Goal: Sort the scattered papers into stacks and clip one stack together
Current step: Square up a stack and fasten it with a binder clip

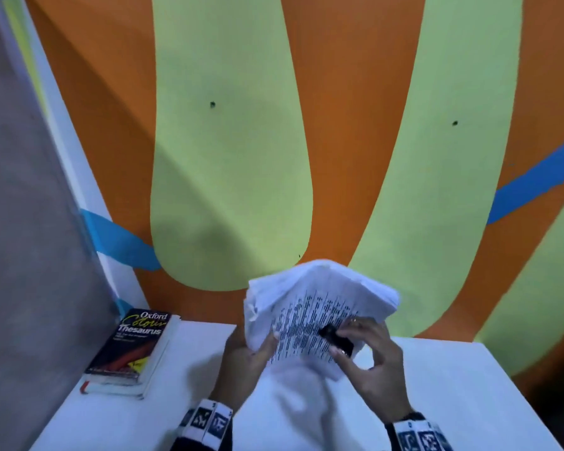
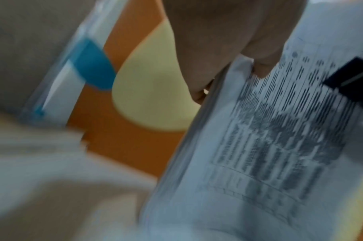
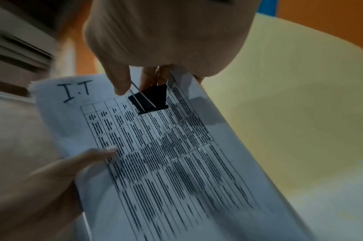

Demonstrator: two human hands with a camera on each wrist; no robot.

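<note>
I see my left hand [image 1: 246, 354] gripping the stack of papers [image 1: 310, 317] along its near-left edge, thumb curled over the printed top sheet and the other fingers behind it, so the stack is raised off the white table [image 1: 469, 395] and tilted up toward the striped orange and green wall [image 1: 228, 157]. From the right wrist view that thumb [image 3: 89, 156] lies flat on the printed table of text, below and to the left of the handwritten "I.T" in the sheet's corner. My right hand [image 1: 370, 353] is just across the stack from the left one, its fingers pinched together on the black binder clip [image 1: 336, 340]; the right wrist view shows the fingertips [image 3: 119, 84] squeezing the clip's wire handles, with the clip's black body [image 3: 149, 100] sitting against the top edge of the sheet, directly below the fingers. I cannot tell whether the clip's mouth already bites the paper edge or only lies over it. In the left wrist view the clip [image 2: 349, 79] shows blurred at the far right of the page, beyond my left thumb [image 2: 265, 60]. Well off to the left of my left hand, a thesaurus [image 1: 134, 348] lies flat on the table beside a grey panel [image 1: 23, 222].
</note>
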